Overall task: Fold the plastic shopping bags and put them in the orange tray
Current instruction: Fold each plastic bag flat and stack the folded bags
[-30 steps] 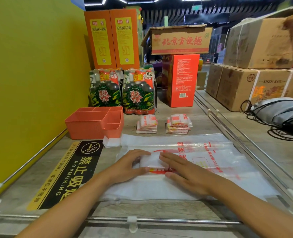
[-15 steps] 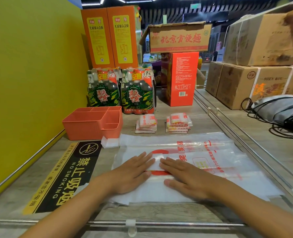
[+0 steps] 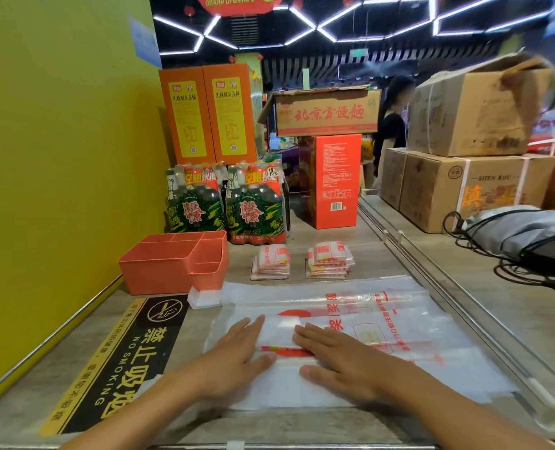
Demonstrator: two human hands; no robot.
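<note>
Both flat hands, left hand (image 3: pixel 237 355) and right hand (image 3: pixel 341 358), fingers straight, press the plastic bag (image 3: pixel 415 323); "NO SMOKING" sign (image 3: pixel 123 362) at nine o'clock; orange tray (image 3: pixel 172 264) at eleven.

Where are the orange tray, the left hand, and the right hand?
orange tray (image 3: pixel 159 274): head view, front wall.
left hand (image 3: pixel 237 352): head view, back of hand, flat on bag.
right hand (image 3: pixel 337 358): head view, back of hand, flat on bag.

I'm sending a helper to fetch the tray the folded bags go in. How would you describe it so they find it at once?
Go to the yellow wall on the left of the counter. The orange tray sits against it, before the green bottle packs. Alone among the orange boxes nearby, it is low, open-topped and split into compartments.
</note>
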